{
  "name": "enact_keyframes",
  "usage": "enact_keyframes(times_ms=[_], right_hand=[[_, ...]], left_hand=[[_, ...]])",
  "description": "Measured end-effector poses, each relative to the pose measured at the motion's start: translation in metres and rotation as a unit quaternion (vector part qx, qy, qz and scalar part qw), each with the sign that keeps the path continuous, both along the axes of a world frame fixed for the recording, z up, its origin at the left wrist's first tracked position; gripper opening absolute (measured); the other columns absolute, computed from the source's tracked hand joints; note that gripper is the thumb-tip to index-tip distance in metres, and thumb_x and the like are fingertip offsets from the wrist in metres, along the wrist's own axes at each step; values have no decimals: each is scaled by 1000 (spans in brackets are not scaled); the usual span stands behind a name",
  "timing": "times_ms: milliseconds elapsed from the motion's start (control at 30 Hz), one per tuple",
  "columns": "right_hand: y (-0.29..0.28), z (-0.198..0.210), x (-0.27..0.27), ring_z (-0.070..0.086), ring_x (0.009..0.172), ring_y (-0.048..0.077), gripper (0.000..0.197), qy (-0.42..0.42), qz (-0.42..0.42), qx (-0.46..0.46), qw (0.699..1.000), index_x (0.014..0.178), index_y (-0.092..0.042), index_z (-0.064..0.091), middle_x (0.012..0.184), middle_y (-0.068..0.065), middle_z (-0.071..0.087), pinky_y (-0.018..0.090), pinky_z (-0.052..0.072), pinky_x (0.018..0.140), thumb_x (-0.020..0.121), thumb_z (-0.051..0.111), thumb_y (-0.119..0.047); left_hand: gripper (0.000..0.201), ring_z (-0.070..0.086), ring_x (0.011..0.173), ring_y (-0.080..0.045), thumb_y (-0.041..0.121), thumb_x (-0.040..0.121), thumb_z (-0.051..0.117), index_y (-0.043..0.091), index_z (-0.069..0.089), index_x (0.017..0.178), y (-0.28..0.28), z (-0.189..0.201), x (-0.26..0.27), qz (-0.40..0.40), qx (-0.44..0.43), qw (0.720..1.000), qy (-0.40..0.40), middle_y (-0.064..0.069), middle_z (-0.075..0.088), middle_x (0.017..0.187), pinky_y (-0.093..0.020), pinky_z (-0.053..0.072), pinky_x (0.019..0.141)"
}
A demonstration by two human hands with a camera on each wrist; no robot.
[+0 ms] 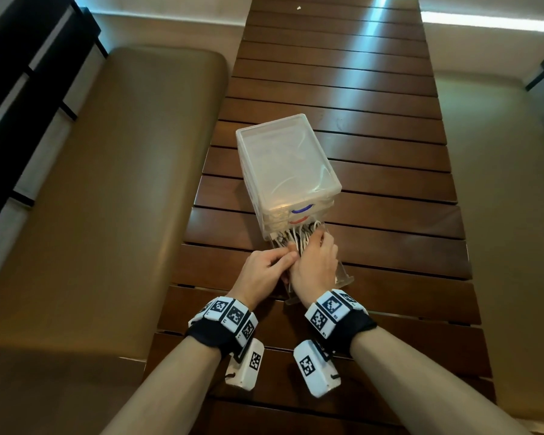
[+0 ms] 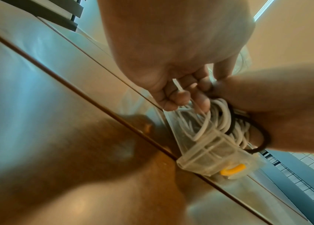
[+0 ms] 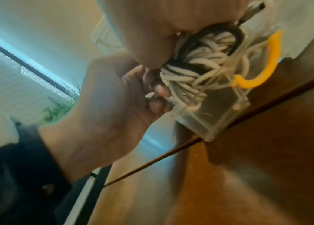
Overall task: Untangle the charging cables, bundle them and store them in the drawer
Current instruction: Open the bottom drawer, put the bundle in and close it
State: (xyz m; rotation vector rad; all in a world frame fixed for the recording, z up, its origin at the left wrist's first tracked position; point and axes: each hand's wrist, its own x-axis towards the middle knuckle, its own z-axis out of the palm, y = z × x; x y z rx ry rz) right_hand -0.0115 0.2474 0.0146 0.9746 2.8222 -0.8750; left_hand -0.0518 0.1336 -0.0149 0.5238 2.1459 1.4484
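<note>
The white cables (image 2: 217, 121), coiled and ringed by a black band (image 2: 264, 137), sit in the pulled-out clear drawer (image 3: 221, 109) at the bottom of the plastic drawer unit (image 1: 283, 161) on the slatted wooden surface (image 1: 390, 183). The right hand (image 1: 314, 265) presses on the bundle from above, its grip closed around the coils. The left hand (image 1: 264, 268) pinches a loose cable strand with curled fingers (image 2: 183, 97).

Risks from this state:
- Loops stand above the drawer rim; closing the drawer may jam or pinch them.
- Releasing pressure may let the coil spring out.
- Pushing hard may slide the light unit along the surface.
</note>
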Motion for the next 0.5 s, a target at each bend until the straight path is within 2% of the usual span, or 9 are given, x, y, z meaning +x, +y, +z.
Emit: enact_keyframes(times_ms=[67, 167, 267, 333, 400, 433, 500], right_hand=[[0, 0, 2, 43, 128, 33, 65, -4, 21, 9, 1000, 151, -4, 25, 145, 18, 42, 44, 39, 106, 101, 47, -39], [9, -3, 6, 53, 114, 33, 55, 17, 103, 61, 993, 144, -3, 36, 133, 18, 53, 43, 45, 96, 101, 44, -37], [15, -1, 0, 53, 111, 34, 55, -32, 143, 100, 984, 140, 4, 36, 128, 21, 54, 41, 44, 93, 103, 38, -37], [11, 5, -5, 51, 116, 33, 58, -61, 130, 90, 985, 141, 5, 32, 131, 21, 50, 40, 43, 97, 103, 37, -38], [6, 7, -9, 47, 122, 34, 63, -77, 104, 53, 990, 144, 4, 27, 136, 21, 45, 42, 43, 103, 99, 45, -36], [4, 11, -10, 46, 125, 34, 65, -75, 81, 23, 994, 144, 3, 26, 138, 21, 43, 43, 42, 106, 97, 50, -35], [8, 17, -12, 44, 129, 33, 64, -58, 25, -52, 997, 142, -2, 33, 139, 16, 44, 41, 40, 108, 92, 59, -33]], left_hand=[[46, 60, 58, -14, 55, 92, 49, 19, 71, 71, 1, 0, -2, 8, 2, 1000, -7, 0, 64, 57, -35, 46, 64], [51, 58, 55, -12, 48, 96, 49, 11, 70, 69, 0, 2, -5, -2, 2, 1000, -19, -1, 63, 54, -29, 44, 63], [46, 56, 55, -9, 40, 100, 50, 13, 70, 69, -1, 3, -7, -11, -9, 1000, -16, 0, 62, 53, -28, 41, 63], [40, 58, 56, -9, 42, 98, 49, 24, 72, 70, -2, 4, -10, -14, -12, 1000, -8, 1, 62, 53, -29, 42, 66], [36, 60, 56, -10, 44, 96, 49, 36, 72, 70, -4, 6, -16, -16, -16, 1000, -9, 0, 63, 53, -30, 45, 69], [37, 60, 56, -10, 45, 97, 49, 36, 73, 69, -4, 7, -18, -19, -17, 1000, -13, -2, 63, 53, -31, 45, 69], [46, 57, 55, -13, 47, 98, 49, 21, 72, 67, -5, 8, -20, -24, -12, 999, -18, -5, 62, 54, -34, 43, 67]])
